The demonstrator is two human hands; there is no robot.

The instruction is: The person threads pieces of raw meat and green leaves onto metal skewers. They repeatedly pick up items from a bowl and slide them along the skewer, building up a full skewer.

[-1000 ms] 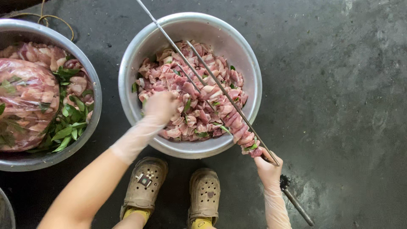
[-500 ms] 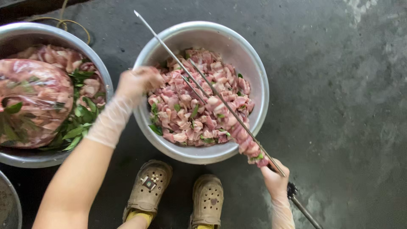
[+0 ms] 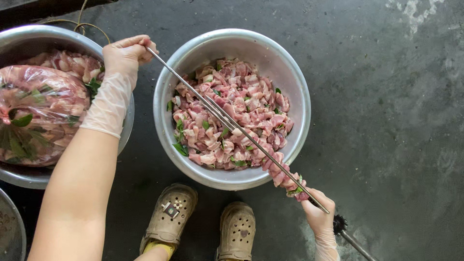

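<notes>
Clear plastic meat bag (image 3: 41,113), left bowl (image 3: 19,175)

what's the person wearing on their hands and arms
Both the left hand and the right hand wear thin, see-through disposable gloves, loose and crinkled, each ending in a baggy cuff just past the wrist. Beyond the cuffs the forearms are bare: no sleeves, watch or jewellery shows.

The left bowl (image 3: 126,121) is cut off by the frame's left edge, its meat partly veiled under a clear plastic bag (image 3: 41,113). A third basin (image 3: 12,232) shows only a sliver at the bottom-left corner. The right hand (image 3: 318,215) hides part of the skewer (image 3: 227,118), whose handle end runs out of frame below.
</notes>
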